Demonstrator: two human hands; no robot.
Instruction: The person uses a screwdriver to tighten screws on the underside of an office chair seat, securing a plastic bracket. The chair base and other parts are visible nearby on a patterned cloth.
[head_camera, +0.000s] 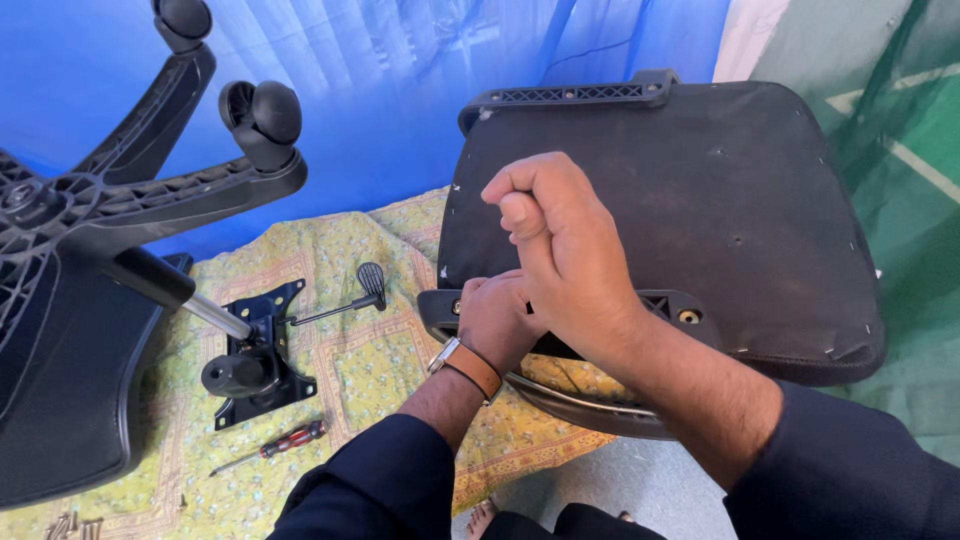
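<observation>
The left hand (497, 320) is clenched at the front edge of the upturned chair seat (700, 200), by its black bracket (560, 315); what it grips is hidden. The right hand (560, 240) curls closed just above it, the seat lying beyond both; its hold cannot be told

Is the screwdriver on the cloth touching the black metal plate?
Apart. The head view shows yellow cloth between the screwdriver and the black metal plate above it.
</observation>
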